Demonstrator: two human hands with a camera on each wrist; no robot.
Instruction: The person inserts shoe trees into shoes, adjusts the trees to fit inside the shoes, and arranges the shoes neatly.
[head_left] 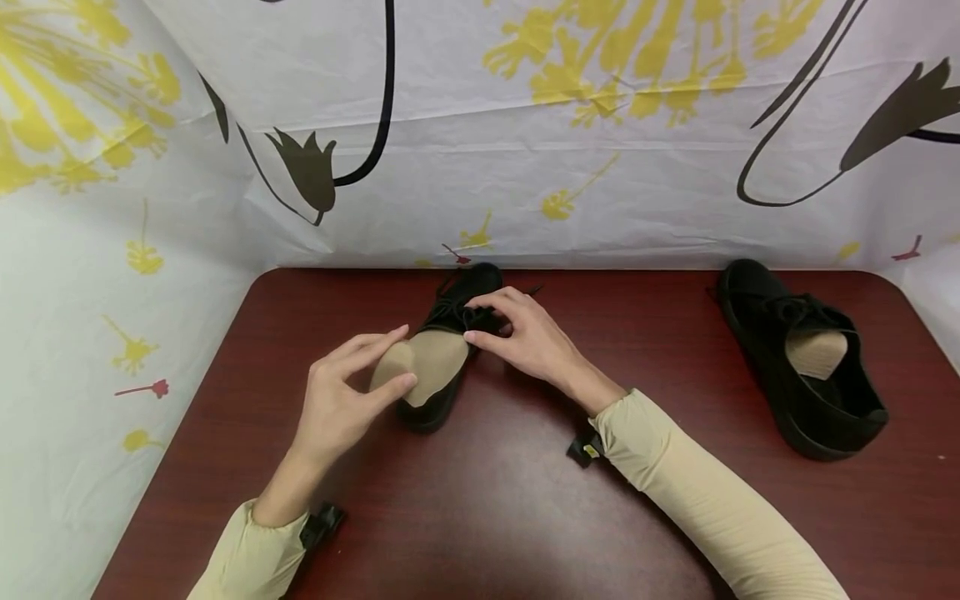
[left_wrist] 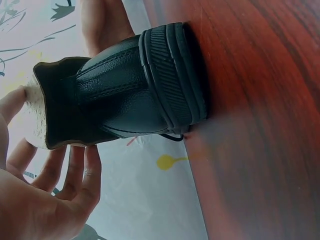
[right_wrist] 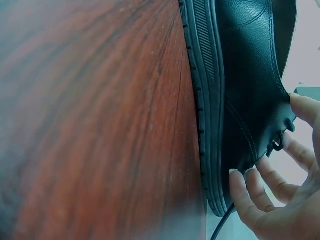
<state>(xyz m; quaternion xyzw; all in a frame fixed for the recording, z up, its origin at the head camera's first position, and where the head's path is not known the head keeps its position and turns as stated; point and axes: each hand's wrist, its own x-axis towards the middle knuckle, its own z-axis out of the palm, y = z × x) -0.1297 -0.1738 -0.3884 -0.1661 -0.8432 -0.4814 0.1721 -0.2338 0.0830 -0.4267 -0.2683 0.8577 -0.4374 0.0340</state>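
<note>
Here my left hand (head_left: pixel 330 404) pinches a beige insole (head_left: pixel 438 360) partly inside the black shoe (head_left: pixel 429 415), and my right hand (head_left: pixel 534 340) grips that shoe near its laces. It stands on a shiny, reddish-brown table (head_left: pixel 510 500); white flower-printed sheeting (head_left: pixel 442 108) rises behind.

Shoe (left_wrist: pixel 120 90) is blk, insole (head_left: pixel 437 365) beige, table (head_left: pixel 517 483) red-brn w/ grain.

The head view, farthest off, looks forward and down from behind and above the left grip (head_left: pixel 341 396) and right grip (head_left: pixel 528 337). Each wrist view sits close behind its own grip, low over the surface (head_left: pixel 517 500), tipped sideways: left faces the shoe (left_wrist: pixel 120 95) at its heel, right its flank. All three share that shoe.
</note>
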